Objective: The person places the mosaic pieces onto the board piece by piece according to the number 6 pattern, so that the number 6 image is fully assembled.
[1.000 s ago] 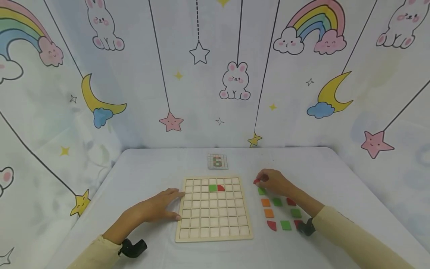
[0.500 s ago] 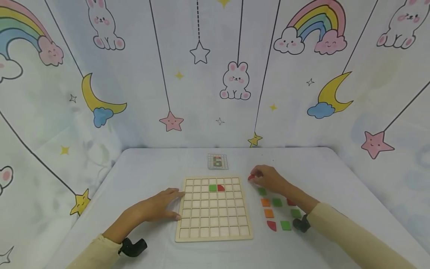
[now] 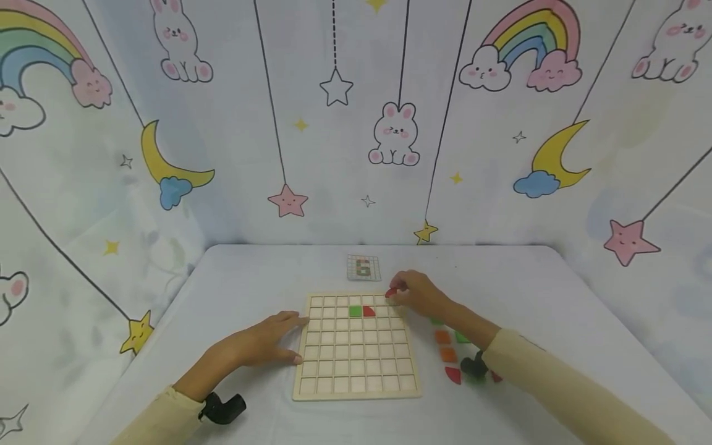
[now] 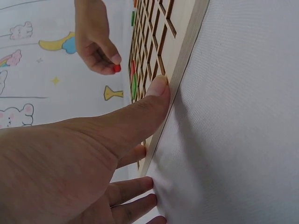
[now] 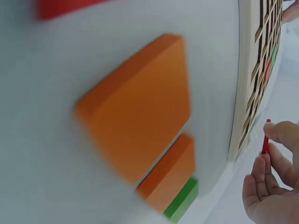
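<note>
Right hand (image 3: 419, 295) is pinching a red piece (image 3: 391, 293) near the far right corner of a gridded wooden board (image 3: 357, 396).
Left hand (image 3: 266, 340), fingers extended, is touching the board's left edge; a green square (image 3: 355, 311) and a red quarter-round (image 3: 369, 311) are sitting side by side in its second-farthest row, and a card (image 3: 363, 267) is lying beyond it on the tabletop (image 3: 278, 266).

In the head view, the left forearm (image 3: 158, 417) enters from between 7 and 8 o'clock and points toward 2 o'clock. The left hand (image 3: 258, 341) has its thumb spread well apart from its extended fingers. The right forearm (image 3: 556, 383) enters near 4 o'clock, pointing toward 10 o'clock. The right hand (image 3: 417, 293) pinches between thumb and fingertips; the right wrist view shows its other fingers bent, below the thumb toward 7 o'clock.
</note>
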A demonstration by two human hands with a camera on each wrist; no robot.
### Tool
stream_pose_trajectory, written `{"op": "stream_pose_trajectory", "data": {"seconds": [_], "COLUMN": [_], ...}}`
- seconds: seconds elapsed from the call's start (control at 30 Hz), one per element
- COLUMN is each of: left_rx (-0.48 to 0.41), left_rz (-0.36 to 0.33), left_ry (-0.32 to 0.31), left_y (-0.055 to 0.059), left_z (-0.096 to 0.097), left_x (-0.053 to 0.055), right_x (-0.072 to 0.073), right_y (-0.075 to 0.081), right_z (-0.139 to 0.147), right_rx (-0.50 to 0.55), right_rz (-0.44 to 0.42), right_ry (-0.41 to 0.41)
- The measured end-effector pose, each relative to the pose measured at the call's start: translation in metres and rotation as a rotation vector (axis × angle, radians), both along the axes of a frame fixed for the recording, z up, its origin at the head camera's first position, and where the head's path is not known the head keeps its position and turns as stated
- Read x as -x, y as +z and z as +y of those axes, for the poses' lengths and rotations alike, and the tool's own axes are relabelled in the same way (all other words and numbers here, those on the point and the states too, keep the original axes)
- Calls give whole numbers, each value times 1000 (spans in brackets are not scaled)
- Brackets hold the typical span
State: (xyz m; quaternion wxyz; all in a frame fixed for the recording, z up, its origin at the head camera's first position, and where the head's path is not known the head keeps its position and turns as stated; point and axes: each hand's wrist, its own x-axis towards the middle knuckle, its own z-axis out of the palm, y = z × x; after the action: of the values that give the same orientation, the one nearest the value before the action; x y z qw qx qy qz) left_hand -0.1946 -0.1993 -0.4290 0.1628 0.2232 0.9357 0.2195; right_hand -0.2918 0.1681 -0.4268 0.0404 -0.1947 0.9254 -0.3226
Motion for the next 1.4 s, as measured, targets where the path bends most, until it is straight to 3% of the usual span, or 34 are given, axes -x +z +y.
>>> {"op": "stream_pose_trajectory", "data": {"seconds": [0.37, 0.97, 1.2, 1.4], "left_rx": [23, 23, 17, 21], "left_rz": [-4, -8, -1, -3], "left_ry": [8, -4, -12, -5], "left_y": [2, 1, 2, 3], "left_z": [2, 4, 3, 3], "left_x": [-1, 2, 1, 0], "right_x": [-2, -8, -10, -12], "right_y": [-1, -5, -10, -10], "right_z": [-38, -85, -91, -94], "right_rx": [32, 18, -68, -70], "right_rz": [-19, 58, 94, 59], "right_ry": [118, 311, 328, 330]}}
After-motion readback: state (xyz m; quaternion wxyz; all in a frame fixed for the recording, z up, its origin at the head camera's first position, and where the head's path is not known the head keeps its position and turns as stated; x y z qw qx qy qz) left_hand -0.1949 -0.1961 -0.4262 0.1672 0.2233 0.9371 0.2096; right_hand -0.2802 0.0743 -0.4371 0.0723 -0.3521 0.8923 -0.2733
